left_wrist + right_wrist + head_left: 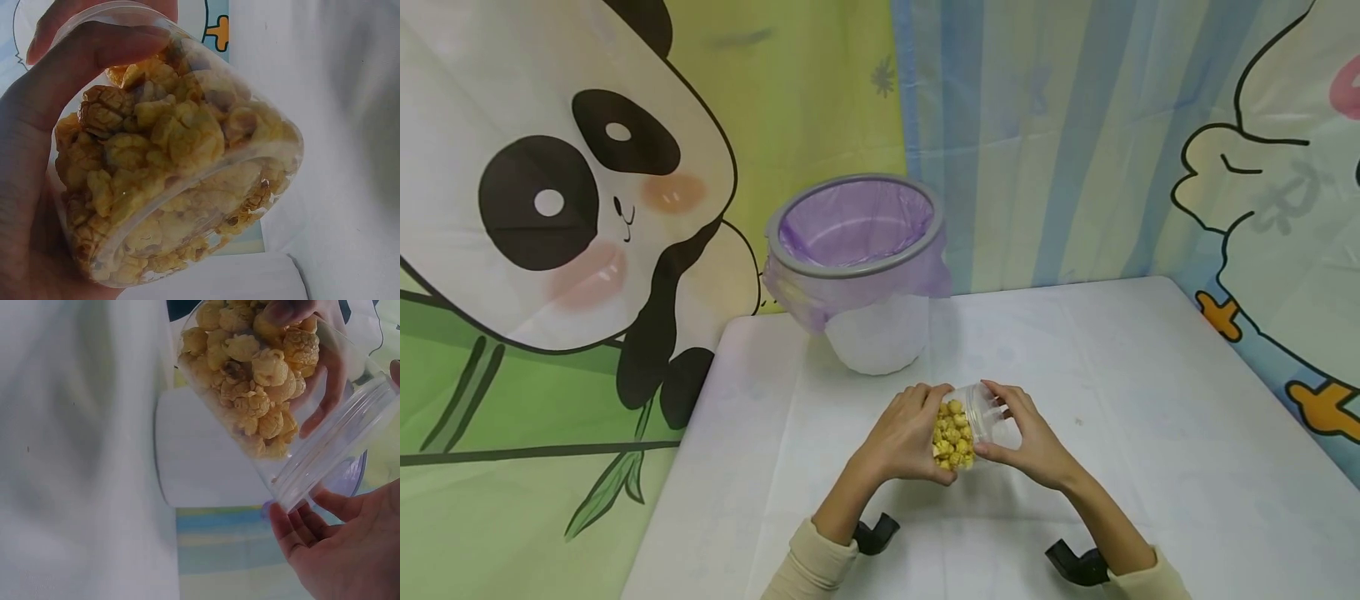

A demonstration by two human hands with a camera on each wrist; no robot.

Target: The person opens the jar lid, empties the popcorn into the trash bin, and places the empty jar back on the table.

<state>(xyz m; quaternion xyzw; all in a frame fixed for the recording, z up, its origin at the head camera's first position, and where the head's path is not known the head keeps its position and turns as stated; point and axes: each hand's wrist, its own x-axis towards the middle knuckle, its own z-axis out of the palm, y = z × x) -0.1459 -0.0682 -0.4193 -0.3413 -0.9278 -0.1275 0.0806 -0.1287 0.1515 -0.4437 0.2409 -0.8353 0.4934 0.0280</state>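
A clear plastic jar [953, 435] of yellow popcorn is held tilted on its side above the table, its base turned to the left. My left hand [904, 437] grips the jar's body, thumb and fingers on opposite sides of it. In the left wrist view, popcorn [169, 137] shows through the wall and the base. At the other end, my right hand [1033, 442] holds the ridged clear lid [340, 440] by its edge, thumb and fingers spread around it. The popcorn stops short of the lid in the right wrist view.
Behind the hands, a white bin [880, 333] with a grey rim and purple liner stands at the table's back left. A white cloth covers the table [1075, 358]. Printed curtains [1045, 125] hang behind and at both sides. Black camera mounts [1078, 565] sit at both wrists.
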